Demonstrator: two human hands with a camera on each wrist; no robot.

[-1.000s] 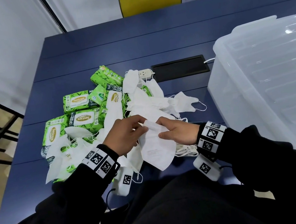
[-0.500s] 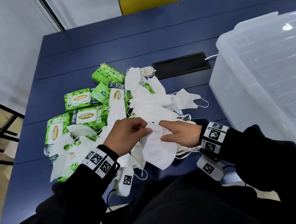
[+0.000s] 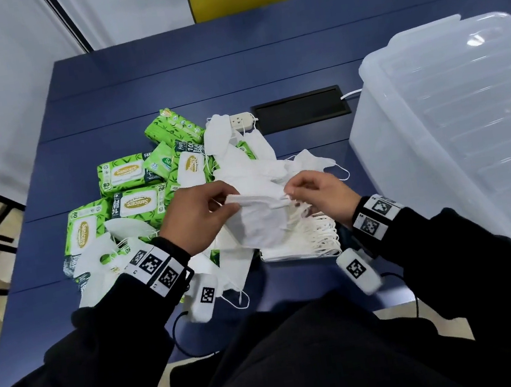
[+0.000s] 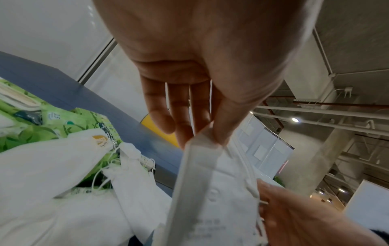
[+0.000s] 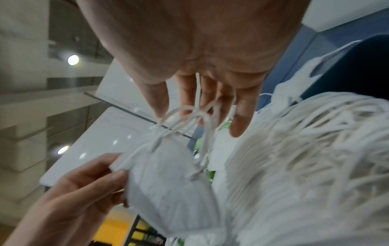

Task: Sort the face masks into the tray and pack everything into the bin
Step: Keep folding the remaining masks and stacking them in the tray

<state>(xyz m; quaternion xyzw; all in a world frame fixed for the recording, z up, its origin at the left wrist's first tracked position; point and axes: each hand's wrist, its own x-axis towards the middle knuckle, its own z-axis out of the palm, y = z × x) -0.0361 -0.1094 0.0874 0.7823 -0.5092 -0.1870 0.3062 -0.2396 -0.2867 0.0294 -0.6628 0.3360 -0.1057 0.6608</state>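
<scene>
Lifted off the loose pile since a second earlier, the white mask [image 3: 261, 222] hung above the stacked masks [image 3: 301, 239] as your left hand [image 3: 198, 221] pinched its top edge and your right hand [image 3: 321, 196] hooked its ear loops, ready for stacking.

Surface: dark blue table [image 3: 258, 47], panelled in long strips.
Left of centre: heap of green wet-wipe packs [image 3: 124, 193], some overlapping.
Centre: loose white face masks [image 3: 252, 160] strewn over and beside the packs.
Near edge: neat stack of masks [image 3: 301, 242].
Right: translucent lidded plastic bin [image 3: 457, 130].
Far centre: black cable hatch [image 3: 301, 108], white power strip [image 3: 241, 119] just beside it.
</scene>
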